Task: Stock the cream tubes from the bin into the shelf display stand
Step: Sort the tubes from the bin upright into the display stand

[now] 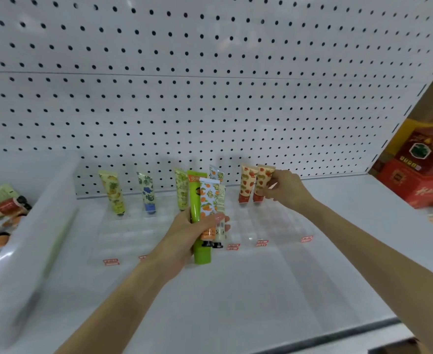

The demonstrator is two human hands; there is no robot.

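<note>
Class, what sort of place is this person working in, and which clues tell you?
Probably a shop aisle: a white pegboard back panel behind the shelf, cream tubes standing in a clear display stand with red labels, and red boxes in the next bay.

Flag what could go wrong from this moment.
1. The right hand pinches a strawberry tube close beside its twin; seating it could knock the twin over.
2. The left hand grips a bunch of tubes; one may slip out.
3. The stand is clear, so its slots are hard to see; a tube could miss one.
</note>
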